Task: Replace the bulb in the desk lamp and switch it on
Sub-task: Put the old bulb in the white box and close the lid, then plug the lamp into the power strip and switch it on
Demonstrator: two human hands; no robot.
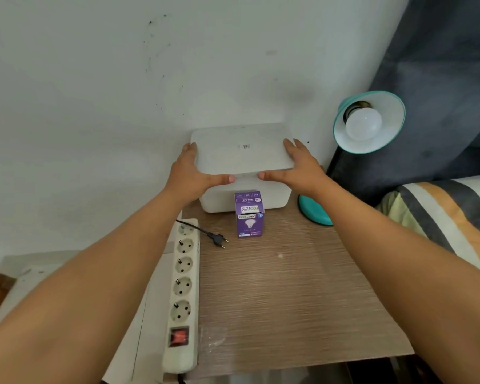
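A teal desk lamp stands at the table's back right, its shade (391, 139) tilted toward me with a white bulb (363, 124) screwed in; its teal base (312, 210) sits on the table. A purple bulb box (249, 216) stands upright mid-table. The lamp's black plug (219, 240) lies loose beside the power strip. My left hand (190, 173) and my right hand (299, 167) grip the left and right edges of the lid (241, 148) of a white box (219, 202) against the wall.
A white power strip (182, 295) with a red switch lies along the left edge of the wooden table (288, 300). A bed with striped bedding (441, 217) and a dark headboard stands to the right. A clear plastic scrap (212, 339) lies near the front.
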